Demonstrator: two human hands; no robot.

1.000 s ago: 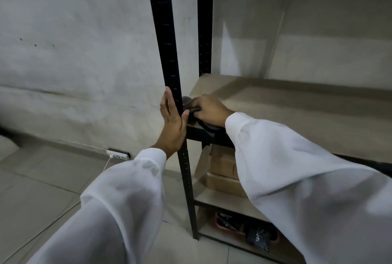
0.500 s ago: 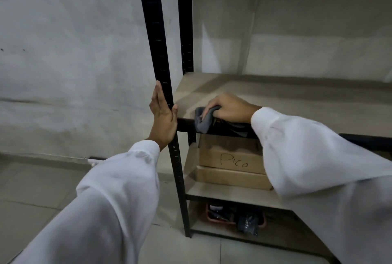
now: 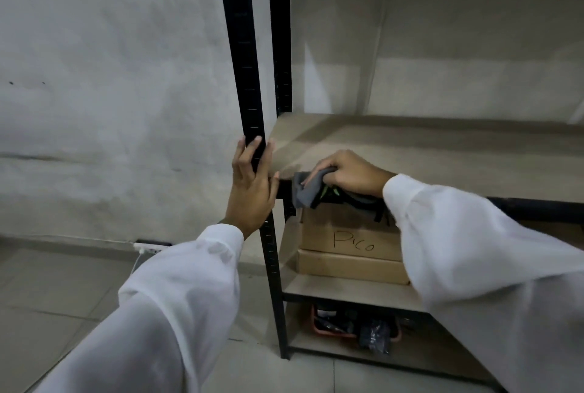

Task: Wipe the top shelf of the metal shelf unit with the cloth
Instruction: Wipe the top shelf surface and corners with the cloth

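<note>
The right hand [image 3: 350, 173] has slid from the post [image 3: 249, 76], gripping the cloth [image 3: 305, 190] over the front edge of the shelf [image 3: 410, 152]. The left hand [image 3: 252, 184] lies straight-fingered against the post. Under the right hand, two stacked boxes [image 3: 347, 244]; lower, a red basket [image 3: 316, 316] of dark items.

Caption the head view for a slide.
Right hand grips a grey cloth on the wooden shelf edge; left hand rests on the black upright.
</note>
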